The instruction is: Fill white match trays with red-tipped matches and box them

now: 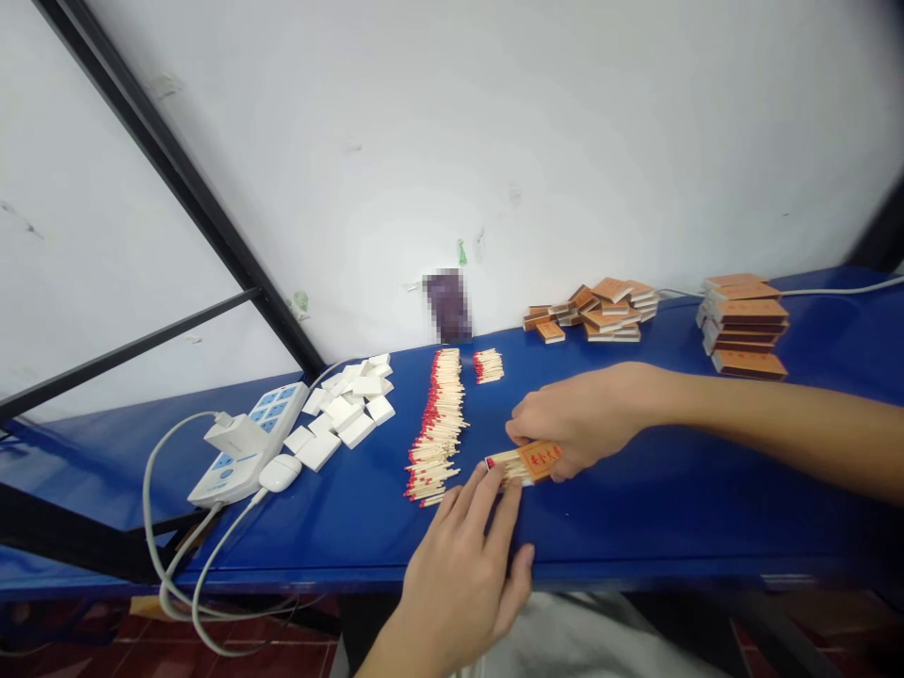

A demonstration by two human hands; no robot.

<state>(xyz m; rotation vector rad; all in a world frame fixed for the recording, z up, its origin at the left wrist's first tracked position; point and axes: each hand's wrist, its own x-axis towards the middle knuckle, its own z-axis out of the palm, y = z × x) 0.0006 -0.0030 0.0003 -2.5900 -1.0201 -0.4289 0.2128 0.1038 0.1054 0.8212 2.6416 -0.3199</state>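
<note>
On my feed the orange cardboard matchbox lies low over the blue-topped bench, about midway along it and nearer the front edge than the back. Its inner tray is slid partly out to the left, showing red-tipped sticks. The right hand reaches in from the right end and pinches the sleeve between curled fingers and thumb. The left hand comes up over the front edge, its fingers stretched out close together with the tips on the tray's open end and the thumb held apart.

I judge the box very light and thin-walled, easy to crush, with a tray that slides freely and could spill. It is best gripped across the sleeve's two narrow sides, gently.

I count one box in the hands. Just left of it is one long row of loose red-tipped wooden matches, running from the back edge toward the front, far too many to count. One small bunch of matches lies beside the row's back end.

Further left is one heap of white cardboard trays, roughly a dozen or more. Beyond that is one white power strip with blue sockets, with one white oval device touching it.

Along the back edge, right of middle, is one loose heap of orange matchboxes. Near the back right corner is one neat stack of orange matchboxes, about five layers high.
</note>
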